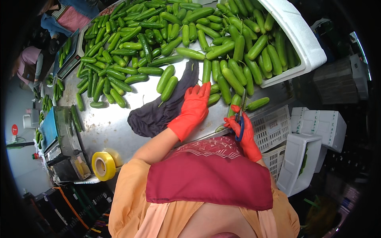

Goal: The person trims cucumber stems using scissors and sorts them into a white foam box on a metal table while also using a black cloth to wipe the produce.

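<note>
My left hand [196, 104], in a red rubber glove, reaches over the metal table. Its fingertips touch the near end of a green cucumber [207, 70]; the thumb is hidden, so I cannot tell whether it grips. Under and beside that wrist lies a crumpled dark cloth [154, 114], with two cucumbers [167, 83] at its far edge. My right hand [245, 134], also red-gloved, holds scissors [240, 126] with blue handles, blades pointing away from me. Just beyond the blades are more cucumbers [233, 80], spilling from a white foam box [309, 44] tipped on its side.
A large heap of cucumbers [125, 50] covers the table's far left. Left of me are a scale [55, 131] and a yellow tape roll [103, 166]. White plastic crates [271, 128] and foam boxes [300, 163] stand at right. Two people [29, 65] are at far left.
</note>
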`<state>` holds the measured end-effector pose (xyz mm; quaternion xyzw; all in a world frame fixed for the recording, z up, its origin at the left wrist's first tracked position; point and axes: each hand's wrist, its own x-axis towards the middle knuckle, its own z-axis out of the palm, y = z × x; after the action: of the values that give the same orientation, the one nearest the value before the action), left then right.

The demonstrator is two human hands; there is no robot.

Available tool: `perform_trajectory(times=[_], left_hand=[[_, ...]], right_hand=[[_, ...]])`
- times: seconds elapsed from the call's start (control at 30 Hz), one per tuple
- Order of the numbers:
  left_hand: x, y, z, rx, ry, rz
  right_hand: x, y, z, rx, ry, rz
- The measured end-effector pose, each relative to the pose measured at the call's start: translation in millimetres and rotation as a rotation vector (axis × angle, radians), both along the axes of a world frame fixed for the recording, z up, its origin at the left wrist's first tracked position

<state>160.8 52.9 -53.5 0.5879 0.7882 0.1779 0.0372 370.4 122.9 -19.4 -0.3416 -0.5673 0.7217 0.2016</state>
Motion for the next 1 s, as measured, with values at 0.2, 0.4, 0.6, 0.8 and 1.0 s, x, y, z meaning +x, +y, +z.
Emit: perform_trajectory(times=[0.2,0.4,0.6,0.8,1.0], left_hand=[[2.2,22.4,27.4,-0.305,-0.043,0.048],[-11.0,-33.6,24.0,-0.325,-0.12,0.103],[-14.9,-57.1,13.9,0.039,-0.422,0.269],[-9.7,-61.5,44.9,0.091,-0.438,0.183],[-5.2,-58.0,53.2,0.063,-0.386,0.087]], right_hand=[[-3.9,-9.9,5.6,-0.205,0.006,0.072],[-7.2,-9.3,8.1,-0.188,-0.106,0.183],[-23.7,-0.6,45.9,-0.043,-0.401,0.433],[-30.8,3.4,54.6,0.386,-0.43,0.476],[-30.0,2.3,64.8,0.032,-0.437,0.437]])
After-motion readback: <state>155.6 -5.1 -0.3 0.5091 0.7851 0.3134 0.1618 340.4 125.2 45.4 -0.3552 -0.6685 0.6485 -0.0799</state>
